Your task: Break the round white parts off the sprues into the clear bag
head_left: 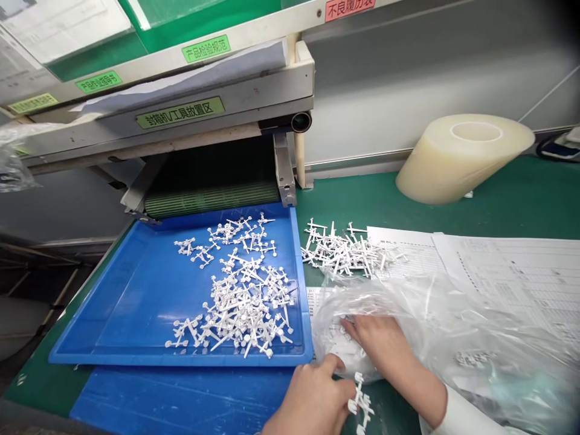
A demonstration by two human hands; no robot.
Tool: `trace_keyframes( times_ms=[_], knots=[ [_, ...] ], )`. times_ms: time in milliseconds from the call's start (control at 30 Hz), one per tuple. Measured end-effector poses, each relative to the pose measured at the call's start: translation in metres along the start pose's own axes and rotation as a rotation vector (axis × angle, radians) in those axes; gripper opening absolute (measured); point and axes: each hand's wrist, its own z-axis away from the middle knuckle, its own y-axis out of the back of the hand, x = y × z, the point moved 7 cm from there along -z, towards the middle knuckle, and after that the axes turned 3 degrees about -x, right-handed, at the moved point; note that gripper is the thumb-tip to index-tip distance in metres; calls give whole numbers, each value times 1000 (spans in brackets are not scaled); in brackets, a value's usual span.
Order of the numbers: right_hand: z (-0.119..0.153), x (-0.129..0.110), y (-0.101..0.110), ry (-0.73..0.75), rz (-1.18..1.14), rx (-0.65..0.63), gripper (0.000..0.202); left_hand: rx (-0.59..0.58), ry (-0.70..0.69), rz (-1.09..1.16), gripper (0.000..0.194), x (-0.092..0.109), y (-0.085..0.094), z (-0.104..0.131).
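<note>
Upper rail (152, 64): grn lbls (206, 48) "产品作业指导书", "产品检验规范"; red lbl (350, 7) "不良履历表" (cut). Lower rail (254, 93): ylw-grn lbl (180, 113) "封箱机/工具放置区".

White parts (247, 308), blue tray (131, 290) — colourless bag (444, 308), green tabletop (353, 199) — pale-yellow roll (453, 160), finely striped green belt (212, 203).

Smooth, glossy plastic is seen in the blue tray (118, 296), with light reflected off its floor. A matt, hard-plastic look is shown by the small white parts (244, 308). Thin clear plastic, creased and shiny, is noted in the bag (439, 308). Matt paper is recorded in the printed sheets (512, 266). A smooth, faintly glossy plastic surface is presented by the cream roll (426, 169). The green tabletop (348, 190) is finished smooth, low in sheen. Dull metal is noted in the conveyor bracket (284, 169).
</note>
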Motion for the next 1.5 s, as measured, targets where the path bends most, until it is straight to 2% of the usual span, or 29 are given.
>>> trace_keyframes(
  times_ms=[100,200,300,400,533,733,833,1033,1133,1300,1500],
  knots=[
    [-7,4,-11,-66,-192,-35,15,33,-46,52,7,4,-4,-3],
    [-12,6,-14,-109,-488,-53,9,116,-82,93,10,6,4,-2],
    [-8,9,-4,-156,-882,-85,8,223,-103,181,12,6,25,5],
    [4,6,10,-229,-1328,-185,12,324,-135,316,11,6,49,15],
    [23,-7,23,-306,-1853,-346,9,309,-136,423,15,5,63,21],
    [41,-22,21,-477,-2359,-540,23,323,-72,538,18,0,69,24],
    [49,-29,32,-505,-2608,-604,33,379,-103,656,19,1,77,28],
    [62,-32,73,-225,-2719,-654,41,530,-283,779,16,9,95,38],
    [67,-31,86,-162,-2702,-652,42,576,-309,772,18,12,100,41],
    [73,-32,96,-111,-2683,-681,45,567,-201,779,19,13,101,42],
    [76,-32,100,-49,-2687,-687,44,589,-276,735,24,20,109,43]
  ],
)
